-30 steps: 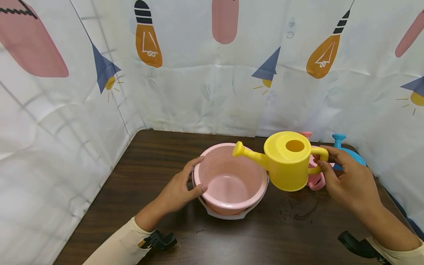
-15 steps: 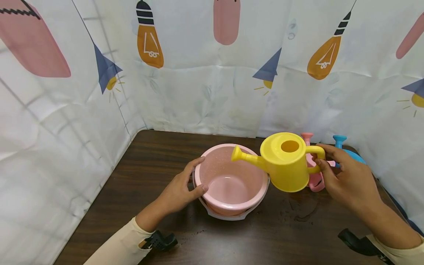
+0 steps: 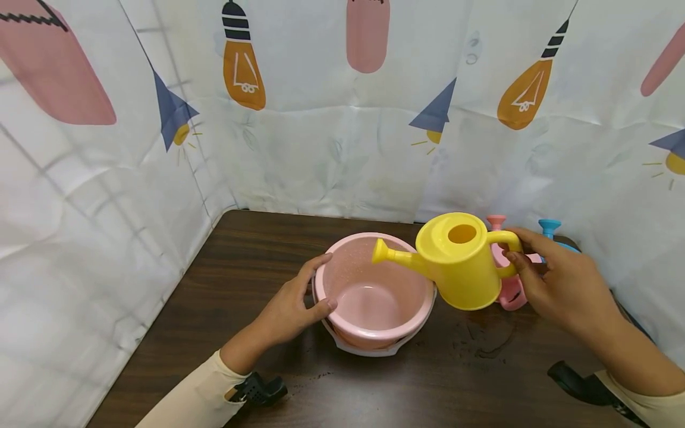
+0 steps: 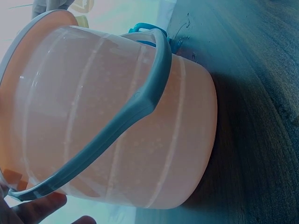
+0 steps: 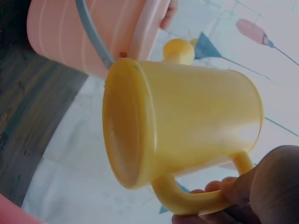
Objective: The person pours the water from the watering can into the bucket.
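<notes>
A pink bucket (image 3: 374, 291) with a grey bail handle (image 4: 135, 109) stands on the dark wooden table (image 3: 246, 249). My left hand (image 3: 297, 303) grips its near-left rim, thumb over the edge. My right hand (image 3: 556, 279) holds a yellow watering can (image 3: 460, 261) by its handle (image 5: 196, 198), lifted off the table. The can tilts slightly, and its spout (image 3: 387, 254) reaches over the bucket's right rim. The bucket's inside looks wet, with a little water at the bottom.
Behind the yellow can stand a pink watering can (image 3: 505, 285) and a blue one (image 3: 551, 235), at the table's back right corner. A printed curtain (image 3: 342, 119) closes off the back and both sides. Water spots (image 3: 481, 342) mark the table in front of the cans.
The yellow watering can has moved a little to the left and tipped further, so its spout reaches farther over the bucket. The left hand has stayed on the rim.
</notes>
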Tool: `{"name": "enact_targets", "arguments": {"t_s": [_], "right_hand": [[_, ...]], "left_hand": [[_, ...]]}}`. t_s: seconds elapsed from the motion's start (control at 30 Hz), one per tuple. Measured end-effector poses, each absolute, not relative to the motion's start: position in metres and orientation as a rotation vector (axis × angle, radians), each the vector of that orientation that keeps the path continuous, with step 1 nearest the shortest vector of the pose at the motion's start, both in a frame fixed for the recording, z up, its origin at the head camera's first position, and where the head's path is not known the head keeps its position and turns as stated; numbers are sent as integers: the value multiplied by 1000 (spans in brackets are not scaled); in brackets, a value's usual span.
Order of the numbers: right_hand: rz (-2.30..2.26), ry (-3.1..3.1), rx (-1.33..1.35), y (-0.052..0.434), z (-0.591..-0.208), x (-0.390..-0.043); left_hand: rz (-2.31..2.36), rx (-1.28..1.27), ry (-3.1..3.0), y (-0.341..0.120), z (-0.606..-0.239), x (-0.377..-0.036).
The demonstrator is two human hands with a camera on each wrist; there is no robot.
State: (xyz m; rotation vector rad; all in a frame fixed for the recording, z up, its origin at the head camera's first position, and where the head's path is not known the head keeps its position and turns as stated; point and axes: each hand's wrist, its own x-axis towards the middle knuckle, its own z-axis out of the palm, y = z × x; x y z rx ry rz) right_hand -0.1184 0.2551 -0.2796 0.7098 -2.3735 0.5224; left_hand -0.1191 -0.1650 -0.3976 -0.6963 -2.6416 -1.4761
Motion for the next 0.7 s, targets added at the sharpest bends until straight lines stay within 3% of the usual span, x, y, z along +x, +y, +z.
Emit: {"name": "enact_targets", "arguments": {"t_s": [0.7], "right_hand": [[505,-2359,775,248,-270,-125]], "left_hand": [[-1484,-669,-2662,-163,-397,-119]]}}
